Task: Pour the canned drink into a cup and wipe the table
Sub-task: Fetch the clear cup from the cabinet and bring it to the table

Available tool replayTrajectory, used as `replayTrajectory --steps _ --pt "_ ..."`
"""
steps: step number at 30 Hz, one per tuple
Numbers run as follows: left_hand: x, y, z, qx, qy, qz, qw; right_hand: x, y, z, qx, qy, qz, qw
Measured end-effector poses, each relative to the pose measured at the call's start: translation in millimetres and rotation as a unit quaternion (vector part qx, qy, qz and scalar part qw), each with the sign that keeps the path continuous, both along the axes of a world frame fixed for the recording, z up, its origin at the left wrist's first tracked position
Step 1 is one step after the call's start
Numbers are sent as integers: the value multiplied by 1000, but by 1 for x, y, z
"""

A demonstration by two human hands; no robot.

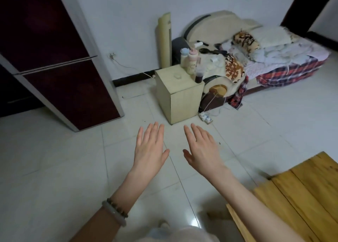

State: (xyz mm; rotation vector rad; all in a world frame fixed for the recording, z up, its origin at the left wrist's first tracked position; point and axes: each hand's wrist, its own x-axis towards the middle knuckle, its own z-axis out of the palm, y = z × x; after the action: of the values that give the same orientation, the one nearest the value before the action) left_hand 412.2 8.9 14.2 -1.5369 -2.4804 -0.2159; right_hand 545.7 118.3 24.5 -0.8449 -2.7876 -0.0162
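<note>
Both grips fully spread, holding nothing: left hand (pixel 150 148) and right hand (pixel 203 150) over the floor (pixel 54 168), left of the counter (pixel 301 196).

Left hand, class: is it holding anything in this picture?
No: the left hand is stretched out with straight fingers above the tiled floor, and no object shows in its grasp.

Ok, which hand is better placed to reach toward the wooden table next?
Right, probably. The right hand is open and its forearm passes just beside the wooden table. The left hand, also open, hovers farther from it.
</note>
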Motion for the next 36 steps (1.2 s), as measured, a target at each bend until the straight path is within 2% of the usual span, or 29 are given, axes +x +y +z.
replayTrajectory --steps 7,14,26,36 --pt "-86 -13 -5 14 7 31 999 -95 -2 3 24 4 33 999" --pt "-180 10 -9 23 6 57 998 -196 29 -7 18 12 54 998" --pt "-381 106 8 -1 29 59 998 -408 120 -9 -5 43 62 997" --pt "-494 184 -3 -26 23 8 999 -515 191 -16 2 23 18 1000"
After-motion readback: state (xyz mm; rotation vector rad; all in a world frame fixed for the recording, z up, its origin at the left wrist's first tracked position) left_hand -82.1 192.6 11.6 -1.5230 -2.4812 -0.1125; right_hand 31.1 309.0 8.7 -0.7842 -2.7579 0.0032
